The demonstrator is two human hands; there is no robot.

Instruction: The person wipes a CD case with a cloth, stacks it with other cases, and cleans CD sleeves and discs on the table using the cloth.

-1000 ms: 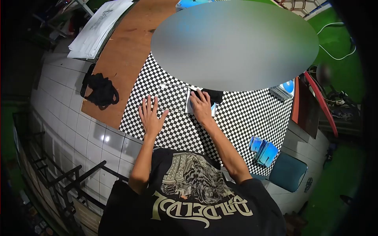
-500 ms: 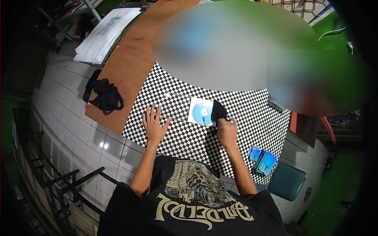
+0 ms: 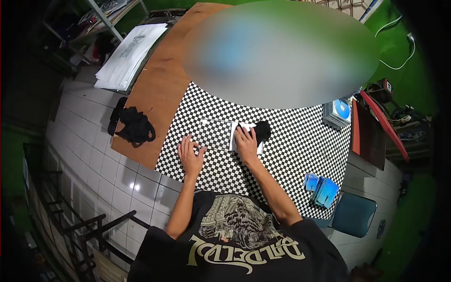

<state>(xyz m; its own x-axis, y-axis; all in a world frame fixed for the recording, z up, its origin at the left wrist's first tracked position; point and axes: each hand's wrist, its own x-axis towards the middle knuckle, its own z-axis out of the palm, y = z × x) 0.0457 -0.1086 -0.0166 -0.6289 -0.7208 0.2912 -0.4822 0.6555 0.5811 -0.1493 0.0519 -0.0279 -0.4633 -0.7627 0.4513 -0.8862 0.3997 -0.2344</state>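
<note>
An opened clear CD case [image 3: 216, 134] lies on the checkered cloth, its transparent lid to the left and its white tray [image 3: 260, 149] to the right. My right hand [image 3: 246, 144] is over the tray, fingers pressed down on a black cloth [image 3: 263, 130] that bunches out beyond its right side. The disc in the tray is covered by this hand and the cloth. By the lid's lower left corner rests my left hand [image 3: 190, 157], fingers apart and slightly bent, with nothing in it.
Stacked disc cases [image 3: 336, 113] stand at the table's right edge. Blue printed cards [image 3: 325, 191] lie in piles at the near right. On the brown board are a black fabric item [image 3: 135, 126] and, beyond it, white paper sheets [image 3: 130, 56]. A green-seated stool [image 3: 354, 215] is beside the table.
My right hand has moved left with the black cloth, from the tray's right edge onto the disc. My left hand's fingers have bent more. The view has shifted slightly.
</note>
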